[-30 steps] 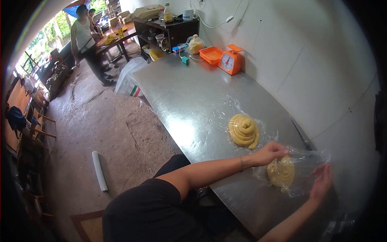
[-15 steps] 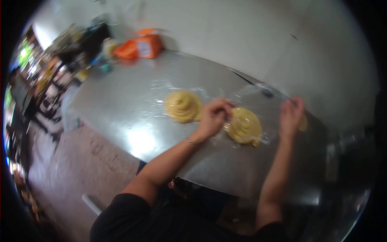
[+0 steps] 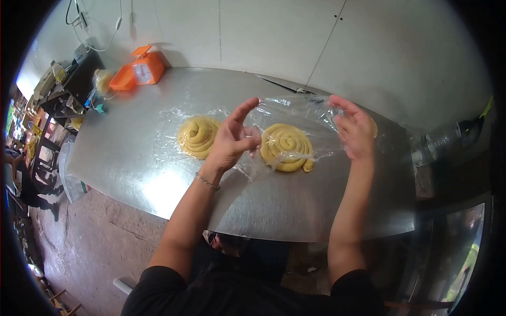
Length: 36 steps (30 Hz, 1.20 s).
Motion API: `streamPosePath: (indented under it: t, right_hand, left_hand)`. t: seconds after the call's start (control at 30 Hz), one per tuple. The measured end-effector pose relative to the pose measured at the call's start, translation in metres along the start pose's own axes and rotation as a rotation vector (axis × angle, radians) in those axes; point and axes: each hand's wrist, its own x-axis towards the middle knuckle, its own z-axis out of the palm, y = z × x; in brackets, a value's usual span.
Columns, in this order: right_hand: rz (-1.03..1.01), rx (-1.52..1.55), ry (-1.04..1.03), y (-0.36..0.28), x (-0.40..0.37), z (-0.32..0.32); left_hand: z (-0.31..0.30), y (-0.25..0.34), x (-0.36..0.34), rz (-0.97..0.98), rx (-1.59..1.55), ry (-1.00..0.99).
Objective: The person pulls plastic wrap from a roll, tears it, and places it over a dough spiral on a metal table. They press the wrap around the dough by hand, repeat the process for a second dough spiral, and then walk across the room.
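Two yellow dough coils lie on the steel table (image 3: 126, 152): a left coil (image 3: 198, 137) on clear film and a right coil (image 3: 286, 147) partly under film. Between them, my left hand (image 3: 235, 136) is raised with fingers apart, its fingertips at the edge of the clear plastic film (image 3: 295, 113). To the right of the right coil, my right hand (image 3: 354, 129) has its fingers bent round the film's other side. The film hangs stretched between both hands. Behind my right hand shows the edge of another yellow piece (image 3: 374, 128).
An orange scale (image 3: 147, 68) and an orange bowl (image 3: 124, 79) stand at the table's back left. A knife (image 3: 276, 83) lies by the wall. Clear plastic bottles (image 3: 429, 147) are at the right. A person's legs (image 3: 39, 184) show at the far left.
My left hand has risen from beside the right coil, and its fingers have spread. The film is now raised and stretched between my hands. The head view has shifted.
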Motion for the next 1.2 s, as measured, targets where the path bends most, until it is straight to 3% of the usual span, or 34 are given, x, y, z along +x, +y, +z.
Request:
streamPosePath:
  t: [0.07, 0.23, 0.33, 0.47, 0.53, 0.6, 0.67, 0.77, 0.87, 0.97, 1.07, 1.1, 1.2]
  right_hand:
    - [-0.064, 0.059, -0.030, -0.026, -0.016, 0.000]
    - [0.020, -0.163, 0.071, 0.004, 0.002, -0.029]
    - [0.089, -0.237, 0.027, 0.054, 0.024, -0.051]
    - [0.267, -0.408, 0.011, 0.091, 0.035, -0.057]
    - [0.262, -0.380, -0.047, 0.099, 0.034, -0.053]
    - [0.259, -0.356, -0.101, 0.103, 0.033, -0.053]
    - [0.255, -0.333, -0.154, 0.105, 0.034, -0.052]
    - [0.267, -0.310, -0.130, 0.101, 0.032, -0.043]
    - [0.364, -0.440, -0.104, 0.094, 0.027, -0.035]
    - [0.451, -0.512, -0.052, 0.096, 0.030, -0.032]
    - [0.497, -0.502, -0.056, 0.088, 0.028, -0.031]
    - [0.486, -0.487, -0.077, 0.088, 0.027, -0.032]
    - [0.444, -0.411, -0.127, 0.098, 0.024, -0.040]
  left_hand:
    - [-0.001, 0.015, -0.003, 0.045, -0.078, -0.088]
    - [-0.018, 0.011, 0.003, -0.037, 0.002, -0.048]
    - [-0.019, 0.010, 0.005, -0.212, 0.197, -0.064]
    - [-0.032, -0.009, 0.006, -0.300, 0.532, 0.010]
    - [-0.043, -0.008, 0.006, -0.483, 0.725, 0.003]
    - [-0.048, -0.013, 0.005, -0.476, 0.873, -0.028]
    - [-0.049, -0.018, 0.003, -0.274, 0.974, -0.083]
    - [-0.040, -0.025, 0.009, -0.033, 1.143, 0.068]
    - [-0.036, -0.039, 0.013, -0.079, 1.132, 0.213]
    - [-0.034, -0.059, 0.015, 0.277, 1.329, 0.190]
    - [-0.007, -0.058, 0.019, 0.375, 1.259, -0.037]
    - [-0.007, -0.063, 0.018, 0.231, 1.213, -0.113]
    - [-0.024, -0.097, 0.019, 0.134, 1.337, -0.157]
